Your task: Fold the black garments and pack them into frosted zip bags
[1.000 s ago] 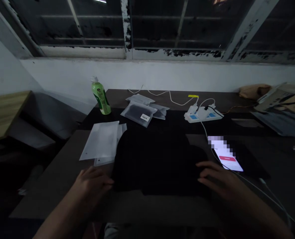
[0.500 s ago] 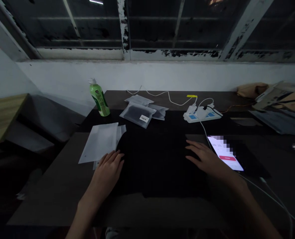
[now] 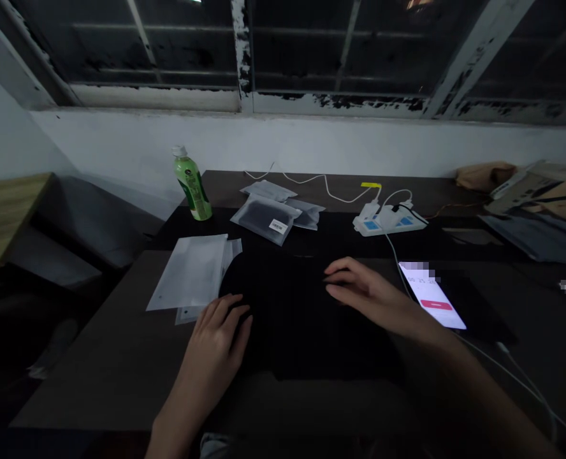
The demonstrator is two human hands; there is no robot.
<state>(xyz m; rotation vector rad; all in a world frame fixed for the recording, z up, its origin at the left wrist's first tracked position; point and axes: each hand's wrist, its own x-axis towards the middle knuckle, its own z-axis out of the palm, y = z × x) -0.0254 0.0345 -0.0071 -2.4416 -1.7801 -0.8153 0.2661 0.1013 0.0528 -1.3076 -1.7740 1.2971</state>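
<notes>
Cloth (image 3: 292, 325): black, lying flat on the middle of the table (image 3: 106, 357), its folds sinking into the dark, so that only part of its outline is showing.
Left hand (image 3: 218, 335): resting palm down at the cloth's left side; the fingers are reaching over it, gently bent and slightly apart, pinching nothing that is showing.
Right hand (image 3: 369, 293): lying over the cloth's right part, thumb and forefinger standing apart; whether the fingertips are touching or gripping any of the black material, I cannot tell.
Translucent bags (image 3: 187, 268): lying flat just beyond the left hand, the upper one partly covering another.
Packets (image 3: 264, 218): sitting in a loose pile beyond the cloth, the front one wearing a white barcode label (image 3: 278, 225).
Bottle (image 3: 194, 188): green with a white cap, standing at the back left.
Power strip (image 3: 391, 221): lying at the back right, plugs (image 3: 387, 218) sitting in it.
Phone (image 3: 433, 299): lying to the right of the right hand, its screen glowing, a red button showing.
</notes>
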